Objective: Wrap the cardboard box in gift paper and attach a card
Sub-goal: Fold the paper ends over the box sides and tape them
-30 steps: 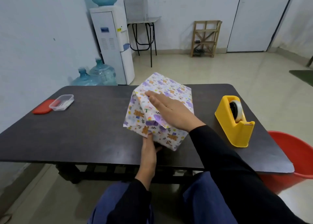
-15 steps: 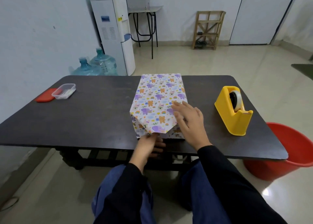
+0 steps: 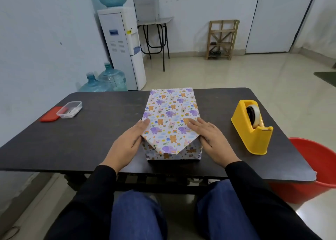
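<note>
The box wrapped in white gift paper with purple elephants and orange bears lies flat on the dark table, its long side running away from me. At the near end a pointed paper flap hangs over the box's front face. My left hand lies flat against the near left edge with straight fingers. My right hand rests flat on the near right corner, fingers spread on the paper. No card is in sight.
A yellow tape dispenser stands on the table to the right. A clear plastic tub and its red lid sit at the far left. A red bucket stands on the floor by the right corner.
The box went from tilted in my hands to lying flat on the table. My left hand came up from under the front edge to the left side; my right hand slid onto the right corner.
</note>
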